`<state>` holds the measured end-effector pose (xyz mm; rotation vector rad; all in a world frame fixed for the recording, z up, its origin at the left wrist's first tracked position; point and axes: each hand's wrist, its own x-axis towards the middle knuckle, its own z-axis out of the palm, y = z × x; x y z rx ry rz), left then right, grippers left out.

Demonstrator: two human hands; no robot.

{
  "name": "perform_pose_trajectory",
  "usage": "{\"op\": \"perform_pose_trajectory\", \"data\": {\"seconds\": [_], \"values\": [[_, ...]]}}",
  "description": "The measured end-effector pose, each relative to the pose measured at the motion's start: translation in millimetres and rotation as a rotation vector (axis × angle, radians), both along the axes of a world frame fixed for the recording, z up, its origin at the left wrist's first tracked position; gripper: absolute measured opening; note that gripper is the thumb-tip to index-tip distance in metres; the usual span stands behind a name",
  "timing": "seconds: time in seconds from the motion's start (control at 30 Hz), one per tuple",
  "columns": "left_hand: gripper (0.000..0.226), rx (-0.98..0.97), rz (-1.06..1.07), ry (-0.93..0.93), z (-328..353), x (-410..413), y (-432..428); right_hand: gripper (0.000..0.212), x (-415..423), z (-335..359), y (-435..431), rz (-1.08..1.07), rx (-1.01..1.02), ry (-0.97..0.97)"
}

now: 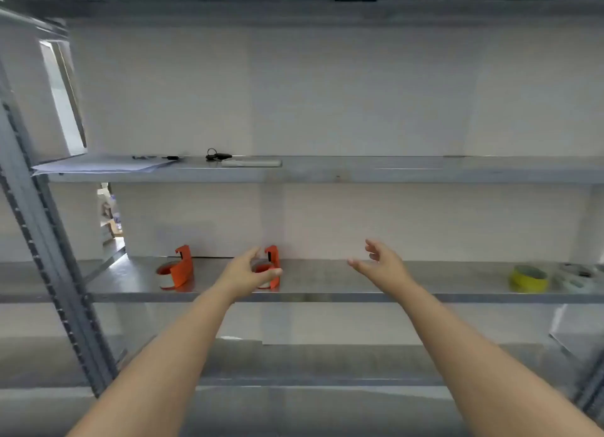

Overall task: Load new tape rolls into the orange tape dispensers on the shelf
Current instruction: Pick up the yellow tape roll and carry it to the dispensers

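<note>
On the middle shelf (359, 283), a dispenser (272, 257) is being cupped by the left hand (245, 274), grip unclear; the right hand (384, 265) is being held open, empty; a firm hold is likely needed next.

Grey metal shelf (359, 281): left orange dispenser (178, 268), centre orange dispenser (273, 257), yellow tape roll (528, 279) far right. Upper shelf (392, 171): papers (98, 167), keys (217, 156).

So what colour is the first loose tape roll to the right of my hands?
Yellow. The tape roll shows best in the head view.
</note>
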<state>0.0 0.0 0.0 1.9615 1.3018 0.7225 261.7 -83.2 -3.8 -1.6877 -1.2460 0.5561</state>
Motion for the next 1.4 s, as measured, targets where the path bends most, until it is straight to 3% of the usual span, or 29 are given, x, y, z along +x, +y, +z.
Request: {"op": "perform_pose_trajectory", "data": {"seconds": [0.07,0.27,0.83,1.4], "values": [[0.081,-0.059,-0.024,-0.073,-8.9,15.1,-2.1,0.076,6.1,-8.6,-9.5,-0.018,-0.014,0.038],[0.085,-0.100,-0.125,-0.059,-19.9,91.1,-5.6,0.076,59.4,-27.1,-34.5,-0.131,-0.043,0.071],[0.088,-0.179,-0.422,-0.090,-39.3,376.7,-53.2,0.076,301.2,-48.2,-154.9,-0.464,-0.078,0.089],[0.089,-0.288,-0.563,0.020,-105.7,617.4,37.8,0.082,529.7,-88.1,-88.3,-0.546,-0.189,0.098]]}}
